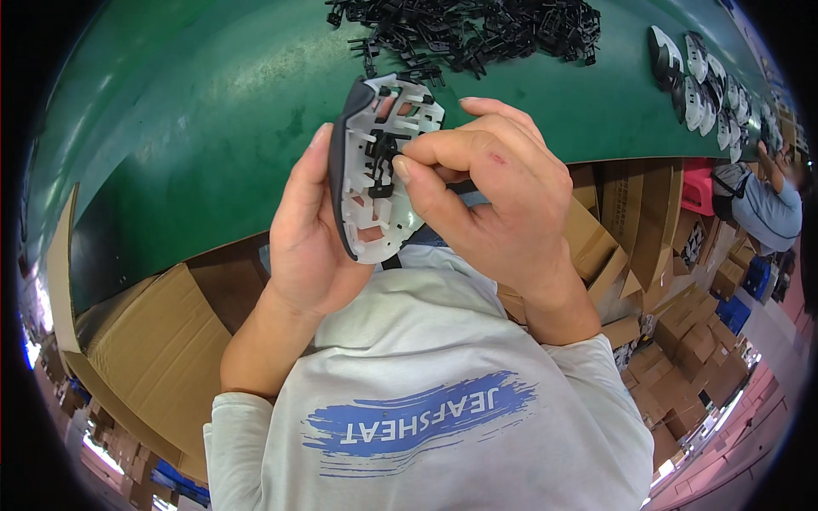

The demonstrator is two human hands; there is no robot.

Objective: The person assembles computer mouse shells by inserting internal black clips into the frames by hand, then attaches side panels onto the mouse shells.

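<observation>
My left hand [311, 234] is wrapped round a curved plastic shell [381, 243], shaped like a computer mouse's top cover. The shell is tilted up, dark outside, with its white ribbed inside facing my right hand. A small black plastic bracket [381, 166] sits in the middle of that inside. With thumb and forefinger closed together, my right hand [498, 192] pinches at the bracket's right side; the fingertips partly cover it. Both hands are above the near edge of the green table, in front of my white shirt.
On the green table [213, 145], a heap of black plastic brackets [477, 34] lies at the far side. Several white-and-black shells [707, 85] stand in rows at the far right. Cardboard boxes [153, 349] flank me. Another person [763, 209] is at the right.
</observation>
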